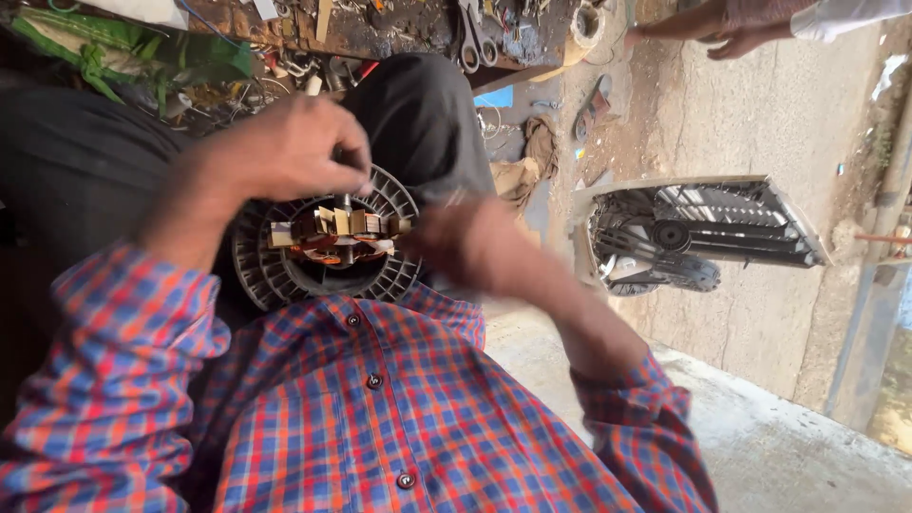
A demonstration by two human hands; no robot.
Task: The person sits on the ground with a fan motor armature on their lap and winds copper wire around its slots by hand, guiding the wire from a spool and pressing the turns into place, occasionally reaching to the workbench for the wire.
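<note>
Hands at work on a round grey motor housing (328, 242) resting in the lap of a person in a red-and-blue checked shirt (380, 418). The left hand (285, 147) is closed, fingertips pinching the thin metal shaft that stands up from the copper windings at the housing's centre. The right hand (465, 242) sits just beside the housing's right rim, blurred, so its grip cannot be told. Beyond the knees, a cluttered workbench (380, 28) carries scissors (472, 38) near its right edge. A grey fan casing (693, 233) lies apart on the concrete floor, and another person's hand (741, 33) shows at the top.
</note>
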